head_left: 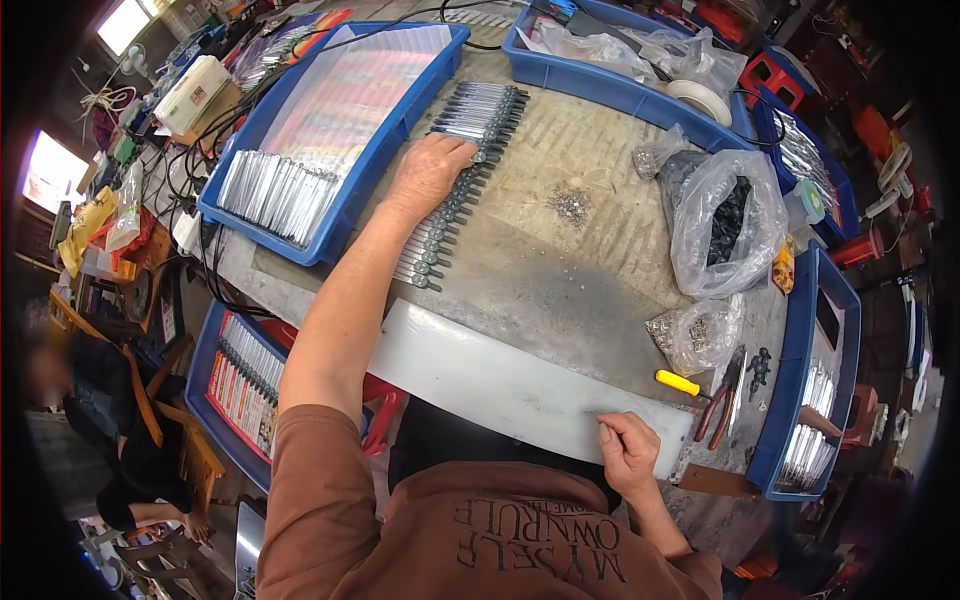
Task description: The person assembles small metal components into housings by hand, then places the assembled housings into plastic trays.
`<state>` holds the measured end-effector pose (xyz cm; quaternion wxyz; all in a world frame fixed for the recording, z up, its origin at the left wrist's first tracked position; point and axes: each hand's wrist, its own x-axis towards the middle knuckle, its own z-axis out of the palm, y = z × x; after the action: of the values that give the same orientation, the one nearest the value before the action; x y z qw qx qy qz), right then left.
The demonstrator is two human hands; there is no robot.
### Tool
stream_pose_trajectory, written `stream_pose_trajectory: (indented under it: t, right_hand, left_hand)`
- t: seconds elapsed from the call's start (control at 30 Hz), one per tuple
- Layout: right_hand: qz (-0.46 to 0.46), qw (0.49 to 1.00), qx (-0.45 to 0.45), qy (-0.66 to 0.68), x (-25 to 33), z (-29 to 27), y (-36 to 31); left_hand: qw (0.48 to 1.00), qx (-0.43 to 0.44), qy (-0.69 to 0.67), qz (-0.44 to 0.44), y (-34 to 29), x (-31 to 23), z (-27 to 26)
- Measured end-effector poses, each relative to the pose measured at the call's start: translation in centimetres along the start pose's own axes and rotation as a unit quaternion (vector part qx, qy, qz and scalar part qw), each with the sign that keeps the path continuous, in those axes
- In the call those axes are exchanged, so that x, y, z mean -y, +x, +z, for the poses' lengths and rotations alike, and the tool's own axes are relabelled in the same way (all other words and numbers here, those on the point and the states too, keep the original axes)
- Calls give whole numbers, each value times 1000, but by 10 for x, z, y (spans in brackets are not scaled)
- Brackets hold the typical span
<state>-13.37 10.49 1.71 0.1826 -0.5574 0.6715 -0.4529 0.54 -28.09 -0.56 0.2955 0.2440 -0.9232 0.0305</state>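
Many slim silver metal rods with dark ends (484, 112), each axis roughly nine-to-three, run one-to-seven beneath my nearer left hand (430, 172), its grip hidden from me; my right hand (632, 452), toward five o'clock, curls closed.

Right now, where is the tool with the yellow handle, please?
In the head view, the yellow-handled tool lies right of centre on the table, just left of the red-handled pliers and beyond the right hand.

My shirt (322, 460) is brown with black lettering (540, 545); I see blue trays (600, 82), a yellow screwdriver handle (677, 382), a milky-white board (480, 372) and silver rods (472, 112) with dark ends (515, 105)
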Motion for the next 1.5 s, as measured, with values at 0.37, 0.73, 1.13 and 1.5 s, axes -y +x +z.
stream_pose_trajectory:
  t: [0.37,0.73,1.13,1.5]
  right_hand:
    - [-5,1000,-6,0,-1,1,1]
    - [2,1000,-1,-1,1,1,-1]
    - [0,1000,-2,14,-1,0,-1]
    - [5,1000,-4,6,2,2,-1]
  left_hand:
    - [999,-37,3,24,-1,8,9]
    - [996,-83,-7,13,-7,-8,-10]
    - [974,-115,-31,-191,-58,2,-127]
    - [887,205,112,-398,-80,57,-138]
